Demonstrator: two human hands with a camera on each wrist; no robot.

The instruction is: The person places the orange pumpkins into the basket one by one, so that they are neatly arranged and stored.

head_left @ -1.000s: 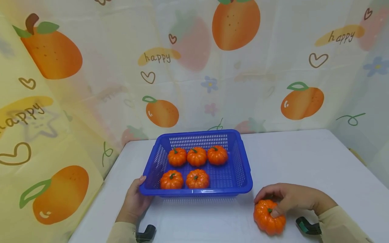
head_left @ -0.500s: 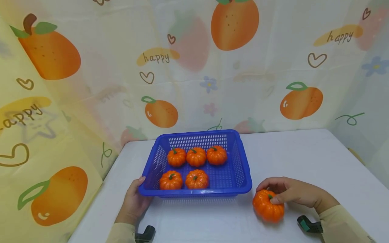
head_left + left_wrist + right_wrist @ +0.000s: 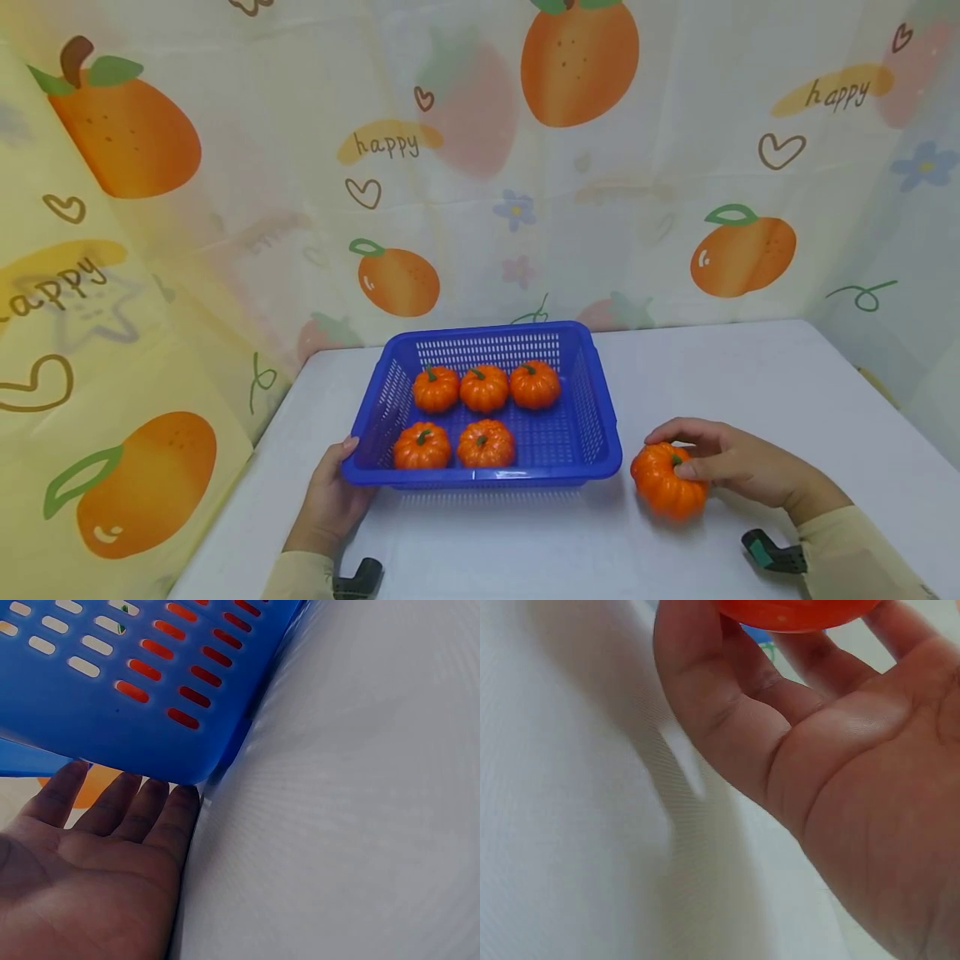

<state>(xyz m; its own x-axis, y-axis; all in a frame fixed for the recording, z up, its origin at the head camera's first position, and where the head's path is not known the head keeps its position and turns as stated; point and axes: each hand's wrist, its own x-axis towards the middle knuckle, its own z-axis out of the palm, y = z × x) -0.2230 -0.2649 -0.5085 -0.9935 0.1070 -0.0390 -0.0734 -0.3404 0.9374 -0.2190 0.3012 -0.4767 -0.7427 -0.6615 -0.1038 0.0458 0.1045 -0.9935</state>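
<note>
My right hand [image 3: 738, 458] grips a small orange toy pumpkin [image 3: 670, 483] from above, the thumb beside its green stem. It is right of the blue basket [image 3: 495, 473]. In the right wrist view, curled fingers surround the shiny pumpkin [image 3: 799, 611], of which only the lower part shows. My left hand [image 3: 333, 492] touches the basket's left front corner. The left wrist view shows that hand [image 3: 97, 877] with its fingers fairly straight, tips against the lower edge of the slotted basket wall [image 3: 112, 724]. The basket holds several similar pumpkins [image 3: 487, 443] in two rows.
The basket stands on a white table [image 3: 510, 550], in front of a fruit-patterned cloth [image 3: 480, 208] that also hangs at the left. Dark devices are worn at the left wrist [image 3: 360, 578] and the right wrist [image 3: 772, 553].
My right hand has moved the pumpkin away from me along the basket's right side, lately a little to the right. The left hand and the basket have stayed in place.
</note>
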